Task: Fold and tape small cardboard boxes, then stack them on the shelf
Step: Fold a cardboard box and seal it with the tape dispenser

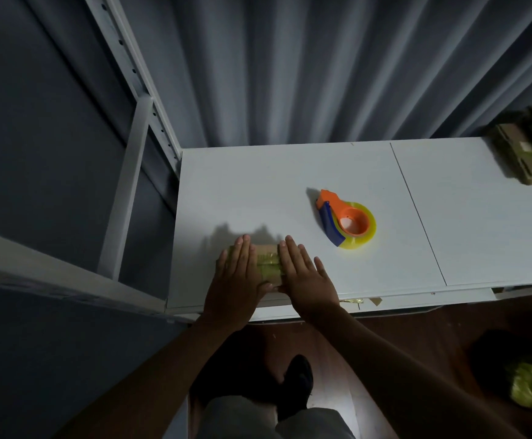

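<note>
I have the left hand point(237, 274) and right hand point(306, 277) flat, fingers straight, pressing the small box point(266, 264) near the desk point(258, 185) front edge, I judge to rub its tape down. Beyond the box to the right, apart, the tape dispenser point(345, 220) waits; bare desk lies behind the box.

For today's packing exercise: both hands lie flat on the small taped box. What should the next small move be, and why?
Probably lift the small box towards the stacked boxes. Tape already crosses its top, the left hand and right hand only press it, and the tape dispenser lies aside.
</note>
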